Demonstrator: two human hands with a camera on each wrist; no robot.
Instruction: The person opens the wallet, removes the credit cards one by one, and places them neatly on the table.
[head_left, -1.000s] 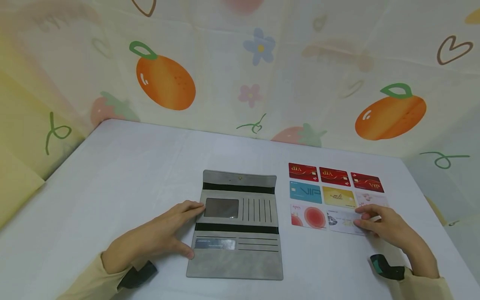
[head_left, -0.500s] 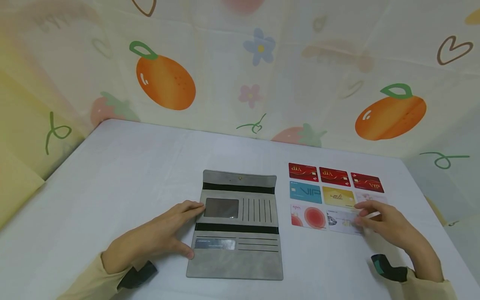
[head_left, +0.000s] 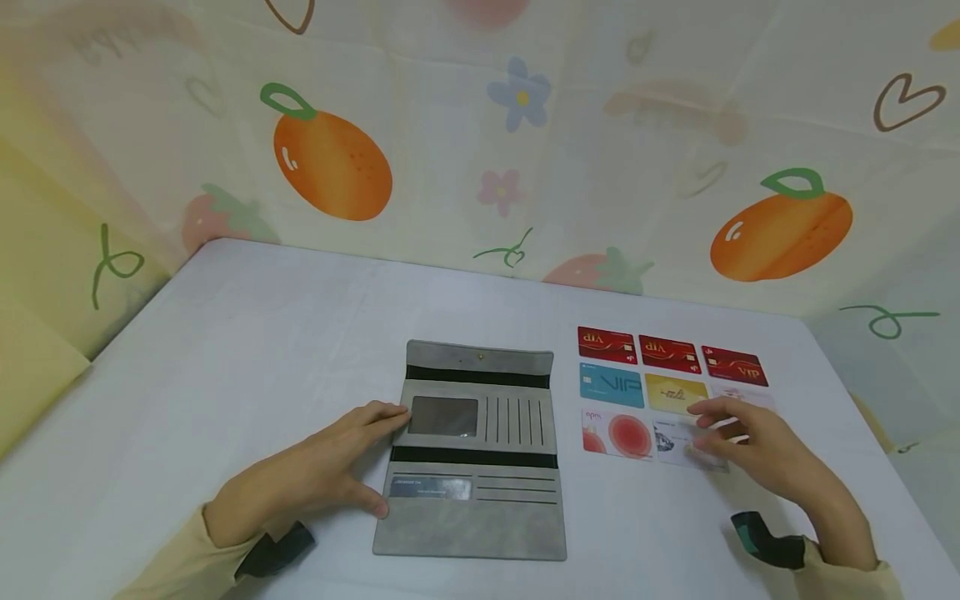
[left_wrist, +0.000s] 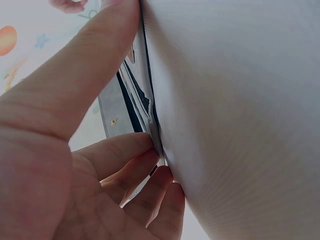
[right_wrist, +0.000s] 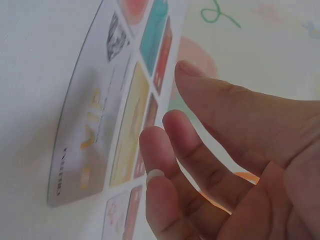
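A pale lavender cloth-covered surface (head_left: 247,333) fills the lower view, backed by a cream curtain printed with oranges, flowers and hearts (head_left: 480,142). On the surface, near the middle, lies an open grey felt-like long wallet (head_left: 472,450), flat, with its flap at the far end, a clear window pocket, a row of card slots and one dark card in a lower slot.

The left hand (head_left: 315,471) rests on the wallet's left edge, its fingers straight and spread, thumb against the lower left border; the left wrist view shows the fingertips (left_wrist: 150,150) touching the wallet's layered edge.

Right of the wallet, well apart from it, plastic cards lie in a grid: three red VIP cards (head_left: 670,352) in the far row, a blue VIP card (head_left: 611,386) and a yellow card (head_left: 677,393) in the middle row, and a white card with a red circle (head_left: 617,432) nearest.

The right hand (head_left: 757,450) hovers over the silver-grey VIP card (head_left: 678,440) beside the red-circle card. Its grip is apart, fingers loosely bent just above the card (right_wrist: 85,145), which lies flat on the surface.
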